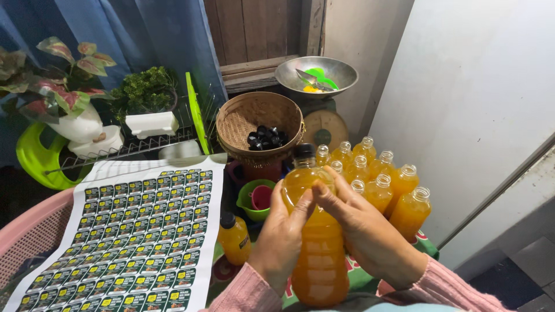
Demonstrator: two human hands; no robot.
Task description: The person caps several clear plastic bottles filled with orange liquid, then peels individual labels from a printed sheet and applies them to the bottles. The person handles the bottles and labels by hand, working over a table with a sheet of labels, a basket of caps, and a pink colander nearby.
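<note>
Both hands grip a capped juice bottle (315, 231): left hand (281, 234), right hand (361, 228). Label sheet (133, 237) left, open bottles (384, 188) behind, basket (260, 124) of caps.

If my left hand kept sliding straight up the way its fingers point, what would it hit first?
Probably the black cap of the bottle that your left hand grips. Past that stands the woven basket, though depth is hard to judge here.

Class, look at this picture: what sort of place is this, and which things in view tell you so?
Probably a small home drink-bottling corner: uncapped bottles of orange liquid, a label sheet, a basket of black caps and a weighing scale.
</note>
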